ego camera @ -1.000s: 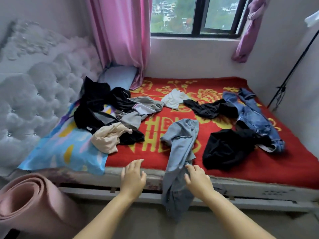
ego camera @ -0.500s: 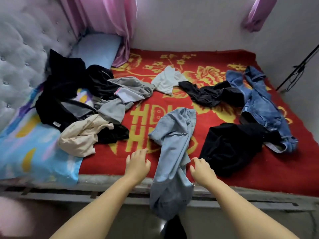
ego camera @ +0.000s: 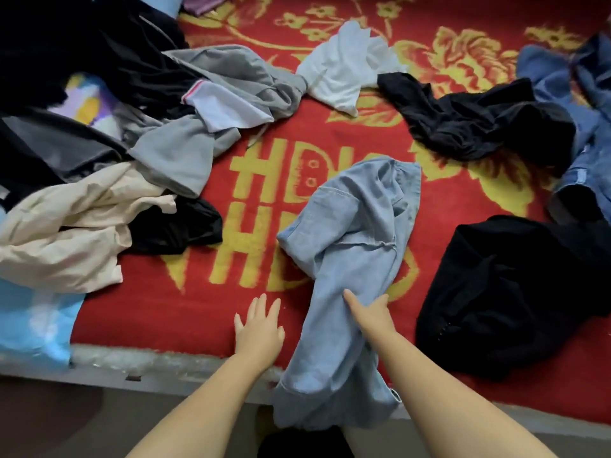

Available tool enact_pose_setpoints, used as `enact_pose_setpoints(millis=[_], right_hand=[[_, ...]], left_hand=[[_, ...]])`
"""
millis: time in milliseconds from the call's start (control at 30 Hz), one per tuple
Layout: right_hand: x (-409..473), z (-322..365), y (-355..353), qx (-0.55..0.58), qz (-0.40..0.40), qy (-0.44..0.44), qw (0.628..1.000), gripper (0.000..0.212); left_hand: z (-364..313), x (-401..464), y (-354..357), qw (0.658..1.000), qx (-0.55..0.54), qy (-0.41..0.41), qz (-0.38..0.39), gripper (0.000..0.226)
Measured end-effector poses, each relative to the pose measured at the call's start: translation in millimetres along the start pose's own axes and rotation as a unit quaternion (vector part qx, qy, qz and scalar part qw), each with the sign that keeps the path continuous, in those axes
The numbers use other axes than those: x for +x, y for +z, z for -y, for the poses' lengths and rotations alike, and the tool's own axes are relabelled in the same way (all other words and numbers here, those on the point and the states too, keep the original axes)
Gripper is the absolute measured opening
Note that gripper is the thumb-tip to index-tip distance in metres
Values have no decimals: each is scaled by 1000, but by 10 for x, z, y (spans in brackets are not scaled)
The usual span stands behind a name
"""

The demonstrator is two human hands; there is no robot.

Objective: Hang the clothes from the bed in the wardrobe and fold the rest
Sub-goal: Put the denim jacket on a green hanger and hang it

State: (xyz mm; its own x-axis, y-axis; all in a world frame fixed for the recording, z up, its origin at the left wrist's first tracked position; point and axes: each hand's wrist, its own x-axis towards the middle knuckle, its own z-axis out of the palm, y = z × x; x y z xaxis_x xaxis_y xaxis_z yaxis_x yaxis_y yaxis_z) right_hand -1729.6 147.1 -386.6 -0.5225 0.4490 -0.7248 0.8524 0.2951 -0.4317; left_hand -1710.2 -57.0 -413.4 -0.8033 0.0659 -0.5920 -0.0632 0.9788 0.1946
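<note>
Resting R hand on lt-blue garment | L hand flat, red blanket

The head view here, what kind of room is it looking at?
Most likely a bedroom at home: a bed under a red blanket with yellow flowers, scattered clothes such as a light blue denim garment and a crumpled beige top, and a blue patterned pillow.

Both bare arms reach forward, hands low and side by side.

The left hand lies palm down with straight, slightly spread fingers, holding nothing. The right hand sits just beside it, a little farther forward, its forefinger stretched out and the other fingers bent downward; whether they pinch anything cannot be told. Both forearms are bare and angled inward.
</note>
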Motion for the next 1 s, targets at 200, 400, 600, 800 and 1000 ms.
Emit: enact_pose_setpoints(millis=[200, 400, 600, 800, 1000], right_hand=[[235, -91, 103, 91, -4, 14, 996, 53], [-193, 99, -167, 217, 44, 17, 975, 20], [-1026, 662, -799, 276, 95, -38, 956, 22], [-2137, 1444, -1685, 301, 208, -139, 920, 32], [-2939, 1912, -2297, 316, 282, -264, 866, 39]], left_hand=[[31, 89, 349, 997, 74, -4, 5, 67], [54, 134, 30, 994, 19, 6, 112, 67], [-4, -53, -692, 984, -111, 22, 140, 38], [-346, -778, -1546, 853, -502, 29, 141, 42], [-630, -1152, -1984, 660, -725, 86, 178, 62]])
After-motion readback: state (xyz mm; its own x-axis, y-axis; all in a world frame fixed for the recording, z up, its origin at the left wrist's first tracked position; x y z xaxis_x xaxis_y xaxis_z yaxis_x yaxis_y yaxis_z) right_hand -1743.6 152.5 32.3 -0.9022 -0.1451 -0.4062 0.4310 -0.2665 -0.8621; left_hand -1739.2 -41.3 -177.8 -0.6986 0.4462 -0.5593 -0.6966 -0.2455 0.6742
